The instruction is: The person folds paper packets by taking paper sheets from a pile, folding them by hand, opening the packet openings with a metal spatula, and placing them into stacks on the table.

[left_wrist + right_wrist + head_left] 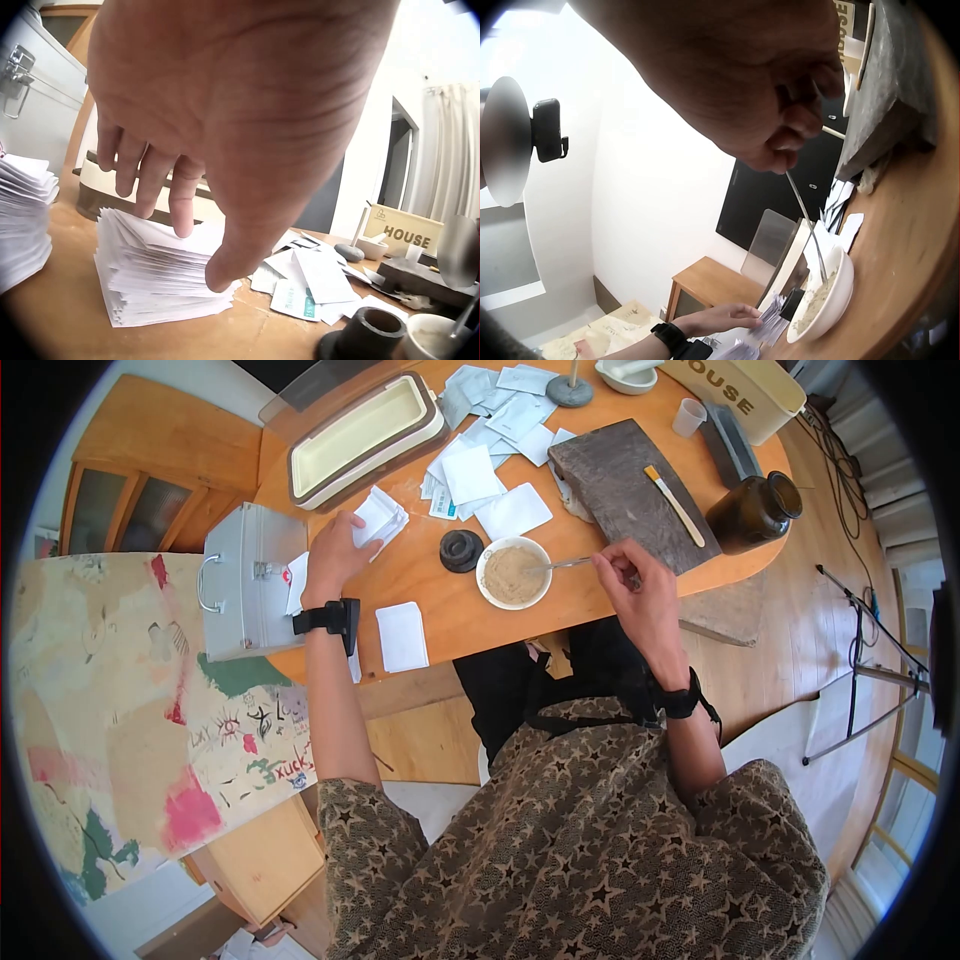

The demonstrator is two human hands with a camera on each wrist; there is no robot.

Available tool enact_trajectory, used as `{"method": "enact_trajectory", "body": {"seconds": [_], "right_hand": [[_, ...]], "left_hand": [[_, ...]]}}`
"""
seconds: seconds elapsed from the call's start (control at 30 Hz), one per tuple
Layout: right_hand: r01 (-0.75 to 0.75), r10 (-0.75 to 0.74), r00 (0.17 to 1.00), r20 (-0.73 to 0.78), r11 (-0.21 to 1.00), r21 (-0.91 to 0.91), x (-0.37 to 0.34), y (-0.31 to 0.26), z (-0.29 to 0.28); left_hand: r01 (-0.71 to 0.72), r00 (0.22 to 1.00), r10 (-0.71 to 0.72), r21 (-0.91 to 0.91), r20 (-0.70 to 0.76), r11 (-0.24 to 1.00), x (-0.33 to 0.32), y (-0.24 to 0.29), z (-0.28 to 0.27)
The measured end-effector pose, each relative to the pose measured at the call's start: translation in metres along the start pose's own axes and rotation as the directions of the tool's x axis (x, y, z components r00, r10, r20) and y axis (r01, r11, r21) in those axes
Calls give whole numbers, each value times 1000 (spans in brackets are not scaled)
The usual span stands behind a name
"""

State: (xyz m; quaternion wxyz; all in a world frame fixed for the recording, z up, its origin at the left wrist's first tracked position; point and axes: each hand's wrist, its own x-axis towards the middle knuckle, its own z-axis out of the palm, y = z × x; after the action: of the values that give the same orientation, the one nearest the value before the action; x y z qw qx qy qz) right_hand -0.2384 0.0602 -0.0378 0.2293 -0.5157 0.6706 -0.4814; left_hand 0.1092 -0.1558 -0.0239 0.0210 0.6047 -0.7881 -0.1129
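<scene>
A white bowl (511, 604) of tan powder (511, 578) sits between both hands, probably for easy reach. Left of the bowl — past a black holder (461, 552) — stands a paper stack (379, 518), seemingly kept close too. The left hand (334, 563) is open, relaxed fingers spread over the stack, thumb by its edge. The right hand (642, 598) pinches a thin metal utensil (573, 563), its tip in the powder, likely for control.

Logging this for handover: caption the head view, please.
Right hand grips a spoon handle over a bowl of powder.
</scene>
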Motion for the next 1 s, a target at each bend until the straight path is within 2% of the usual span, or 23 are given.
{"method": "enact_trajectory", "body": {"seconds": [0.4, 0.53, 0.73, 0.8, 0.93, 1.0], "right_hand": [[-31, 31, 1000, 7, 999, -24, 1, -1, 0], [-30, 31, 999, 9, 999, -28, 1, -1, 0], [-27, 27, 1000, 6, 1000, -14, 2, -1, 2], [-31, 31, 999, 9, 999, -16, 2, -2, 2], [-29, 29, 999, 16, 999, -17, 2, -2, 3], [-25, 25, 1000, 16, 999, -21, 2, 0, 4]], "left_hand": [[42, 998, -45, 55, 47, 998, 12, 2, -3], [40, 999, -41, 66, 22, 997, 11, 2, -4], [38, 996, -34, 52, -79, 998, 3, 3, -8], [-31, 987, 33, 14, -156, 999, -5, 3, -9], [-21, 975, 8, -55, -220, 998, -40, 32, -10], [-50, 949, 9, -122, -314, 991, -62, 45, -1]]}}
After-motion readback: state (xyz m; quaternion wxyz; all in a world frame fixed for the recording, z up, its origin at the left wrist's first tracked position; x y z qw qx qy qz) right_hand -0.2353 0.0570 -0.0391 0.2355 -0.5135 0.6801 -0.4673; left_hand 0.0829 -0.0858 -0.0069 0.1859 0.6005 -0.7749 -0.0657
